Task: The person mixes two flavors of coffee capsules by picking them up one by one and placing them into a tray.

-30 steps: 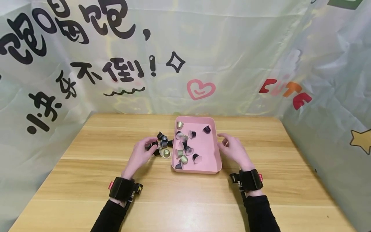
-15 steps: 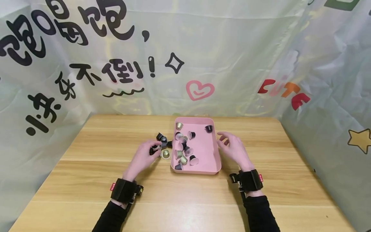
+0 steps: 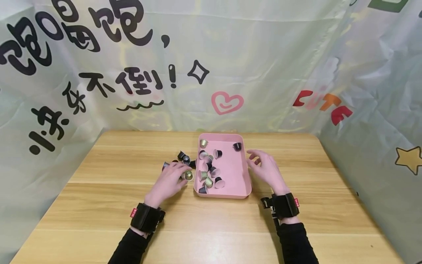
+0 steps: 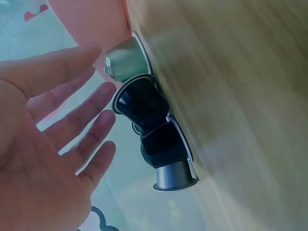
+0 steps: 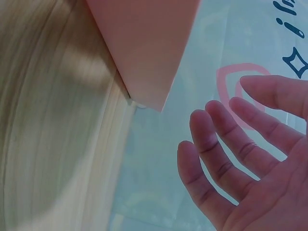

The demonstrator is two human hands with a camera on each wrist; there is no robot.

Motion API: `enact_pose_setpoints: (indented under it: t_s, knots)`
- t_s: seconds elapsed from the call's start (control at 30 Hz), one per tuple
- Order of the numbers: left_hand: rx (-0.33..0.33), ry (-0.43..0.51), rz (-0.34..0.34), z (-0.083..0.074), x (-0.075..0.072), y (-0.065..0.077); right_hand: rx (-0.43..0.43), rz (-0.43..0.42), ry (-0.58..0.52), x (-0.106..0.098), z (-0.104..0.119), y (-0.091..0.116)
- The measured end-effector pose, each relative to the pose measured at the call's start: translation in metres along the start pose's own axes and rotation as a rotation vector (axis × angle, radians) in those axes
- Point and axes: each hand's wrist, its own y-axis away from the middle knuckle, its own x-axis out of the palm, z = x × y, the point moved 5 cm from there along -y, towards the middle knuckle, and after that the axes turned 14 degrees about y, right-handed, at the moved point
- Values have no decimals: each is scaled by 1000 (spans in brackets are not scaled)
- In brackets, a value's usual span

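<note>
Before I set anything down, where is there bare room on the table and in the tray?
The table is bare in front of the pink tray and right of the right hand. Inside, the right half is bare nearer than the lone dark capsule. Crowded: the left half, strewn with capsules, and just outside it, loose capsules by the left hand.

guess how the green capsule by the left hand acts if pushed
The green capsule stands on its wide rim, so would probably slide before tipping. Knocked over, its tapered round body could roll; its shiny wall may be slippery.
</note>
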Motion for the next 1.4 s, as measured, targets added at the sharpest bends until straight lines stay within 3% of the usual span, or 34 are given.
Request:
enact_pose_setpoints:
  t_s: [0.47,1.4]
  knots:
    - [77,-47,12,-3,7,5,2,3,-1,2,-1,0]
    - [42,-63,35,1,8,6,0,19,9,3,-1,-1]
